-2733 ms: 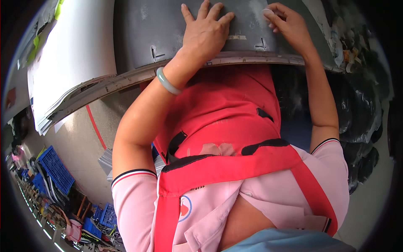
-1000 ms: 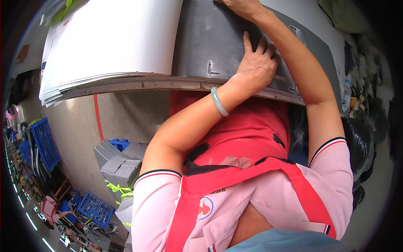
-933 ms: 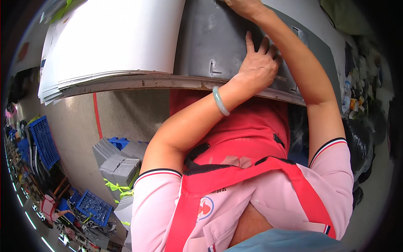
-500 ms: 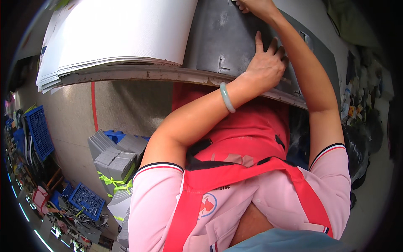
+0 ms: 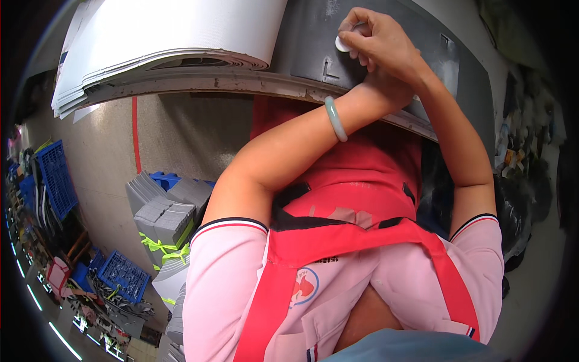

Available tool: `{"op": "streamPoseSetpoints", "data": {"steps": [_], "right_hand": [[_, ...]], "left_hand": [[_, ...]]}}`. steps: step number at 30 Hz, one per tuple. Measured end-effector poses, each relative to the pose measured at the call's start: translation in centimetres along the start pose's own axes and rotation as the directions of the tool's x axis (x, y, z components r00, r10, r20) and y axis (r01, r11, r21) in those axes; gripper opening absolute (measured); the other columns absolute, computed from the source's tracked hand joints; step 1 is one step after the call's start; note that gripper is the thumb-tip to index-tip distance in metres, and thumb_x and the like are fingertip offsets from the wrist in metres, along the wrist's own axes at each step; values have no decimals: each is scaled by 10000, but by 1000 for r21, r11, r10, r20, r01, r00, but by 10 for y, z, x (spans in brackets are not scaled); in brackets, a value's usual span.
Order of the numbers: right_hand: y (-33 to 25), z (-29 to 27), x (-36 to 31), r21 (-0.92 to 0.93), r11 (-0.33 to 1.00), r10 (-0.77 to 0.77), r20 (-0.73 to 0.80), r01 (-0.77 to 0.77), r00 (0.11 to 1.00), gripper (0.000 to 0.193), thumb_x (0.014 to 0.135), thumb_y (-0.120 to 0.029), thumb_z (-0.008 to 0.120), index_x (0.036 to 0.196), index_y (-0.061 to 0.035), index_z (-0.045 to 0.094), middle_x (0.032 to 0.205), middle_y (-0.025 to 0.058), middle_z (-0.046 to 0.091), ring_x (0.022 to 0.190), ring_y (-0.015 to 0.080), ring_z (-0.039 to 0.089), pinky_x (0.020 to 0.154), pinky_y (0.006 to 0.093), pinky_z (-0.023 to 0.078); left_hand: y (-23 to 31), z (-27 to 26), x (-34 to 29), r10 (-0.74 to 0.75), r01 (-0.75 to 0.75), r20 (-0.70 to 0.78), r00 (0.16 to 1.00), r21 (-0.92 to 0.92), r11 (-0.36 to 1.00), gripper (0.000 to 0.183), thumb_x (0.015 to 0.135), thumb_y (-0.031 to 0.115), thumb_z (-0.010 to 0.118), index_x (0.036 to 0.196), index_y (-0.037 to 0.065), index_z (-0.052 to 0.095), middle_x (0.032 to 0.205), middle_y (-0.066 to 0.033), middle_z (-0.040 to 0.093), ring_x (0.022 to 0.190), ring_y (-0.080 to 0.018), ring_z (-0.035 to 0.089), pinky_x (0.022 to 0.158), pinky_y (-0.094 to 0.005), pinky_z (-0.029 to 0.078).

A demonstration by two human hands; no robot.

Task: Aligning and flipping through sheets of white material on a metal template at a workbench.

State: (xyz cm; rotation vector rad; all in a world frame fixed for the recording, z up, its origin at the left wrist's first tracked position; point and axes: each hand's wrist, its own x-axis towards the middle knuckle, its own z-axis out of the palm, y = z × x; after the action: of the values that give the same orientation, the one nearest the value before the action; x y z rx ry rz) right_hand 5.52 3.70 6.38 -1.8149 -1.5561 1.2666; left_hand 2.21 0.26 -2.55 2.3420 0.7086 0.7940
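Right hand bars the way over left hand; dark board leaves room leftward (until white sheets).

A round emblem, a blue ring about a red figure, stood on the chest of the short-sleeved pink polo shirt, partly covered by the bright red cloth apron. Small lettering ran along its ring, too blurred to read. Just beside it on the shirt, a short row of black printed characters showed near the apron's edge, tiny and indistinct. The flat dark grey sheet bore right-angled corner marks. No wording could be read with certainty.
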Motion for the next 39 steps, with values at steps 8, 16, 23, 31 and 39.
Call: {"op": "streamPoseSetpoints", "data": {"steps": [8,16,23,31,39], "right_hand": [[-16,34,-18,-167,982,-83,45,89,996,152,947,-162,638,960,-13,606,657,32,615,521,73,543,426,243,407],[-1,23,-27,-452,788,-461,18,418,887,198,968,-198,695,1072,-38,643,737,63,667,629,138,626,622,303,512],[8,29,-32,-497,719,-531,58,486,845,206,943,-241,700,1010,-47,715,942,166,732,860,353,707,797,419,552],[8,30,-38,-474,718,-534,96,511,840,215,944,-248,712,1031,-53,733,943,131,730,851,288,692,790,389,539],[98,-95,-64,-173,983,-149,-579,57,801,251,964,-274,733,1089,-58,754,948,18,742,851,114,664,805,274,520]], "left_hand": [[-9,-3,-12,250,-197,-104,963,365,910,479,942,414,511,1332,157,615,1453,-152,550,1443,-370,448,1163,-781,141],[-11,-6,-12,242,-192,-90,966,376,906,462,939,414,576,1348,200,611,1489,-82,525,1458,-365,415,1115,-797,217],[-2,-3,-2,121,-139,68,990,447,884,494,928,437,598,1375,227,592,1482,-67,527,1453,-340,421,1111,-756,274],[-4,3,-1,149,-139,-1,989,349,927,455,955,380,541,1354,175,613,1437,-124,551,1456,-358,409,1144,-789,172],[-7,1,2,200,-185,-33,979,260,948,298,912,205,599,1133,55,730,1269,-173,624,1378,-434,476,1077,-854,169]]}}
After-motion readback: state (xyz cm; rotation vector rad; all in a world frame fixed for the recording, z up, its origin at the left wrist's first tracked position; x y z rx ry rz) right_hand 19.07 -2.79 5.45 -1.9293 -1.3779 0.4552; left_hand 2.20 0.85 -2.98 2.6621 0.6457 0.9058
